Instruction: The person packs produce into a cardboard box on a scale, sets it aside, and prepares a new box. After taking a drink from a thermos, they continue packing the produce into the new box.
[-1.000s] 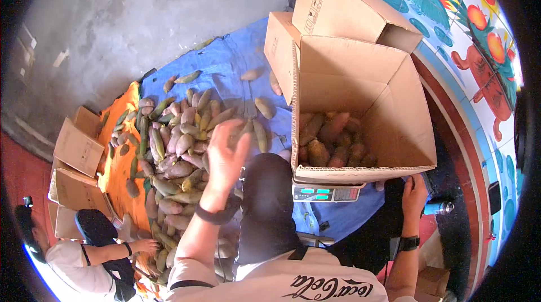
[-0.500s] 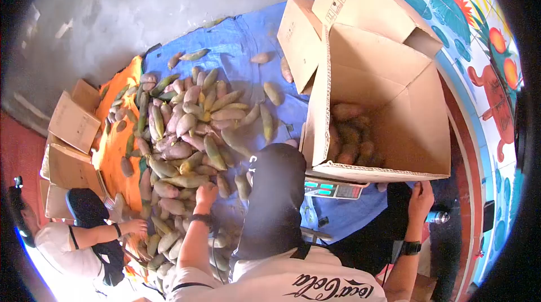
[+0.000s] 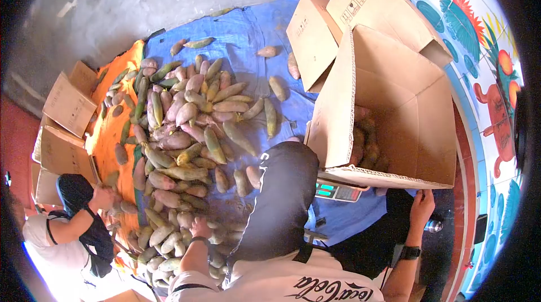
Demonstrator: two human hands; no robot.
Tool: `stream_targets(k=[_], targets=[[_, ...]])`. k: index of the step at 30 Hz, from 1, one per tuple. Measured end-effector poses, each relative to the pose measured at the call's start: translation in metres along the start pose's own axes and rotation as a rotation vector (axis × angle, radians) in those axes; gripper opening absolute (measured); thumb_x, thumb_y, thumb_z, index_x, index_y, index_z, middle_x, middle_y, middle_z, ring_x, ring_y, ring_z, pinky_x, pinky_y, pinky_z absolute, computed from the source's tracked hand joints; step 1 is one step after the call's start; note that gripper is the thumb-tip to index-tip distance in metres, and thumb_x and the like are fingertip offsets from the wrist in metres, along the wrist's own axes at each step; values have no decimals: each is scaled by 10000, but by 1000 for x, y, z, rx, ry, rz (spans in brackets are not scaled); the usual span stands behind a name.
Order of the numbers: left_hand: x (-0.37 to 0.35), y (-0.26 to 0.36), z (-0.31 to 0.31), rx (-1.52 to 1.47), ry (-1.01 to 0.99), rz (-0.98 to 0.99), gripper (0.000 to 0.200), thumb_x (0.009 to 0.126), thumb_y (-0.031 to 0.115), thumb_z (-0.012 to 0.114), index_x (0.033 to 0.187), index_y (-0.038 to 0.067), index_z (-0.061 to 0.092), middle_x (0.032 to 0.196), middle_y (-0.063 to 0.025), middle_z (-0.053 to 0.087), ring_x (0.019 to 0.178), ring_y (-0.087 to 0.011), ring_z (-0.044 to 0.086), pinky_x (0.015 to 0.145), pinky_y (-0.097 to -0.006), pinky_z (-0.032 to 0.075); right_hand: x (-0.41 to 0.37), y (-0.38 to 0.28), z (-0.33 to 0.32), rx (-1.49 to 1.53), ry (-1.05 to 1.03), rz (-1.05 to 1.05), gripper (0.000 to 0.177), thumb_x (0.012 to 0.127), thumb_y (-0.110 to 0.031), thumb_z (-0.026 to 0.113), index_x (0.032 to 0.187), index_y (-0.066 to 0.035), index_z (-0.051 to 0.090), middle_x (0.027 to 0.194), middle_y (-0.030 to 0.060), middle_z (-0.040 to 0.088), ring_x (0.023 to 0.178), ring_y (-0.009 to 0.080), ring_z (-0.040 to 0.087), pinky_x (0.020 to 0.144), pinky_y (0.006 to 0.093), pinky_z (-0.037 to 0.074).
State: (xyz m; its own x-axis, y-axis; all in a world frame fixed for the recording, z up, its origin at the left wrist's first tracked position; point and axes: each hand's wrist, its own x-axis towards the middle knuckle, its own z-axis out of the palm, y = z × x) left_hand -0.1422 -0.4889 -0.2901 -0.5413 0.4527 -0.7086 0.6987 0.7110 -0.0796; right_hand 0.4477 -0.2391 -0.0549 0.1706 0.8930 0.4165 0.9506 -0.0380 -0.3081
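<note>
At the pile of green and purplish oblong produce [image 3: 183,107], my left hand [image 3: 200,227] reaches down among the lower pieces; its fingers are partly lost against them, and whether it grips one is unclear. My right hand [image 3: 422,203] is at the lower right edge of a large open cardboard box [image 3: 406,175], fingertips against the rim. Several dark reddish pieces [image 3: 366,147] lie inside the box. Beneath it shows a scale with a lit display [image 3: 332,190].
A blue tarp [image 3: 236,31] and an orange sheet [image 3: 121,68] lie under the produce. More cardboard boxes [image 3: 309,37] stand behind the large one, others [image 3: 67,102] at left. A co-worker [image 3: 62,240] bends over the pile at left. A painted tile wall [image 3: 479,76] rises at right.
My left hand has moved down the pile, toward my body. My right hand remains at the box edge. The co-worker's hand has moved up and left. The view has shifted slightly.
</note>
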Motion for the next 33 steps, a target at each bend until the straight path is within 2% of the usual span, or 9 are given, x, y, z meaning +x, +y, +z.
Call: stream_targets(k=[8,10,12,16,18,19,24,31,33], targets=[[-23,28,-1,-195,-31,-109,759,737,373,635,1385,223,268,1455,-185,134,1187,-387,418,917,-494,419,-2,-5,-5,26,-47,18,172,851,-78,503,977,19,570,881,218,598,811,397,575,693,405,463],[-19,23,8,-247,-5,-93,726,730,419,630,1358,197,341,1425,-198,216,1175,-428,417,952,-501,392,-3,-1,-4,12,-55,15,173,852,-78,502,978,19,569,886,218,597,810,397,574,692,406,463],[-29,31,-14,6,-241,133,693,722,450,641,1317,167,425,1386,-221,295,1197,-449,384,980,-510,361,-3,2,-3,-11,-69,-13,173,852,-75,501,982,18,569,895,212,600,811,396,577,695,409,464],[-53,46,-38,122,-211,220,632,736,438,636,1257,110,493,1317,-219,394,1175,-456,409,990,-525,341,-3,4,-1,2,-11,-57,171,851,-71,500,981,16,571,895,205,605,814,393,579,705,412,465],[-41,38,-19,283,-299,215,892,618,541,676,1334,117,356,1420,-303,142,1155,-432,447,913,-449,438,-3,2,-2,22,-28,-52,171,854,-71,498,981,17,571,904,203,607,831,390,578,719,409,466],[-32,35,-6,286,-297,214,892,618,541,676,1334,117,356,1420,-303,142,1155,-432,447,913,-449,438,-3,-1,-2,24,-28,-49,171,854,-71,498,981,17,571,904,203,607,831,390,578,719,409,466],[-26,34,19,418,-98,156,458,786,371,570,1176,132,544,1242,-141,478,1088,-316,521,843,-438,469,-4,-2,-2,34,52,-106,131,860,-48,465,922,26,553,772,193,574,710,331,572,652,370,449],[-42,32,14,455,-16,187,458,788,349,596,1187,132,541,1236,-113,477,1089,-274,519,795,-435,476,-4,3,-1,36,76,-120,134,862,-58,465,913,27,554,786,190,572,729,327,570,664,366,447],[-37,26,19,493,-17,305,446,799,351,584,1190,143,535,1257,-121,469,1123,-269,502,797,-424,482,-3,-6,-8,60,-32,-14,163,857,-65,491,958,32,576,942,208,605,857,366,589,758,384,468]])
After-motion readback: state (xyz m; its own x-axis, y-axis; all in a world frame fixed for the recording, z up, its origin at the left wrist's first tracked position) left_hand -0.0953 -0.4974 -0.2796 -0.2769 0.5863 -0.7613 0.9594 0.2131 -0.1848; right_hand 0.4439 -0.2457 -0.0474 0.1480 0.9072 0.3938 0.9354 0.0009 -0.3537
